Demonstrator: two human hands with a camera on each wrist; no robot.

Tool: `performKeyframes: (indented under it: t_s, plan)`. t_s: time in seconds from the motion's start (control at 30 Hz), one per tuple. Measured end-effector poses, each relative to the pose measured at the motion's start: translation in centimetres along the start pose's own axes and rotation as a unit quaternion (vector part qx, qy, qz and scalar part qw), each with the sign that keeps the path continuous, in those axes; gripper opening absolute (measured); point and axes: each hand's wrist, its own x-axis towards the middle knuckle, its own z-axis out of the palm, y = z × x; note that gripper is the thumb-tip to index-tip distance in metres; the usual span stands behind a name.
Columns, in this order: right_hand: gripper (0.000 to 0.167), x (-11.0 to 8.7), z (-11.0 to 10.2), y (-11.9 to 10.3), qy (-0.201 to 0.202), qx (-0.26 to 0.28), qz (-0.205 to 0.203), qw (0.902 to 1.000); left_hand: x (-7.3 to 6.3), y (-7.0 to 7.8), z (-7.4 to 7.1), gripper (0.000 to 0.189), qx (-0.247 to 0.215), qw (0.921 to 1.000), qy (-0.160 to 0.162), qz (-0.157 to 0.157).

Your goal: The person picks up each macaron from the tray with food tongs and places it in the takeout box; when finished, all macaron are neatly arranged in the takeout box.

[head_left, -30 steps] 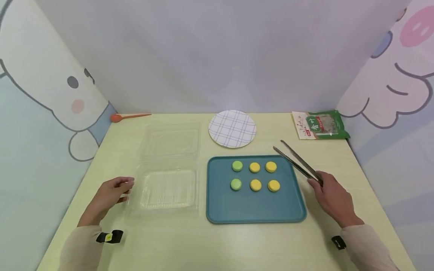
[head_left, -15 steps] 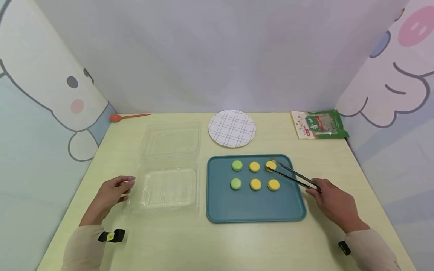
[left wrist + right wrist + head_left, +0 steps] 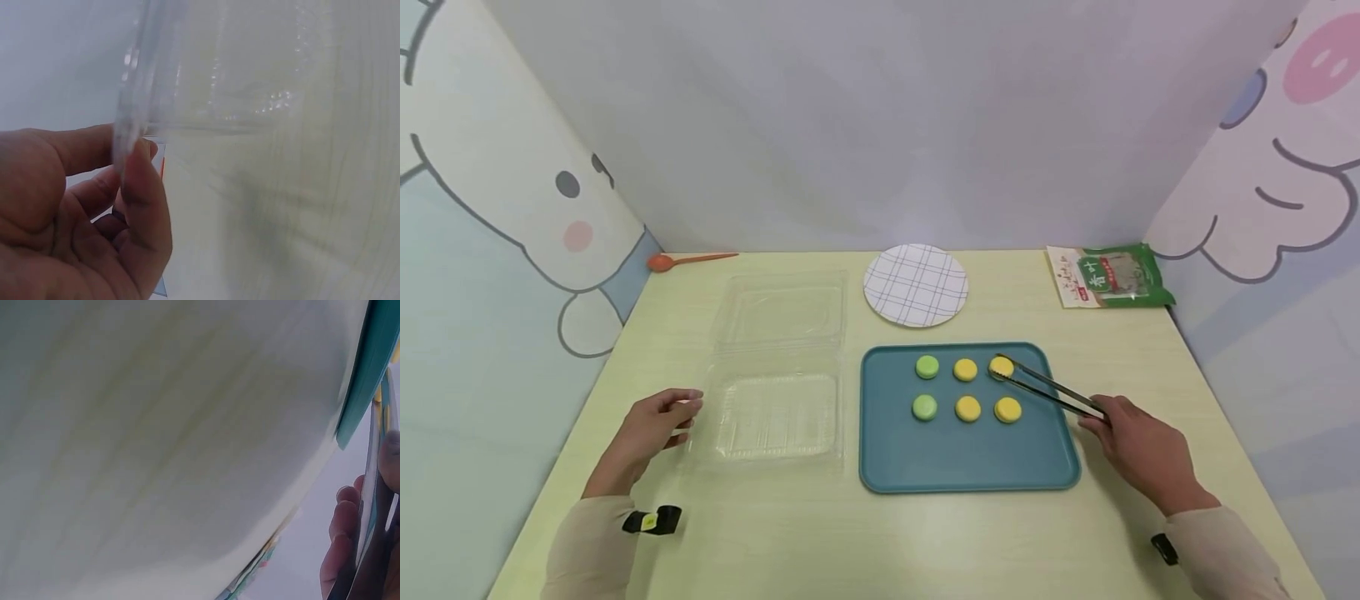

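Note:
My left hand [image 3: 655,425] pinches the left edge of a clear plastic clamshell box [image 3: 777,417], its lid folded back flat on the table; in the left wrist view the thumb and fingers close on the box's rim [image 3: 128,119]. My right hand [image 3: 1142,446] grips metal tongs [image 3: 1052,392]. The tips of the tongs stand around the yellow macaron [image 3: 1002,367] at the back right of the blue tray [image 3: 955,467]. Other yellow macarons [image 3: 967,408] and green macarons [image 3: 924,407] lie beside it in two rows. In the right wrist view the tongs [image 3: 372,531] show partly, at the right edge.
Behind the tray lies a round checked plate [image 3: 916,285]. A green and white food packet [image 3: 1108,277] is at the back right corner, an orange spoon [image 3: 688,261] at the back left. Walls [image 3: 880,125] close the table in at the back and both sides.
My right hand has brought the tongs from above the tray's right back corner down and leftward, so their tips now straddle the back right yellow macaron. The left hand stays on the box's edge.

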Motion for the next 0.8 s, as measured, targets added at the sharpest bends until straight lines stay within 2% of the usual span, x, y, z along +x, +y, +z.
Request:
performKeyframes:
  t_s: [0.37,0.67,0.8]
  plan:
    - [0.036,0.9,-0.7,-0.7,0.024,0.001,-0.019,0.9995,-0.1,0.2,0.1,0.052,0.001,1.0,0.003,0.002]
    - [0.039,2.8,-0.6,-2.8,0.016,0.013,-0.044,0.9988,0.0,0.2,0.3,0.054,-0.01,0.9999,-0.001,0.005]
    - [0.042,4.0,-0.5,-4.3,-0.001,0.018,-0.051,0.9986,0.1,0.3,0.3,0.053,-0.011,0.9999,0.004,0.005]
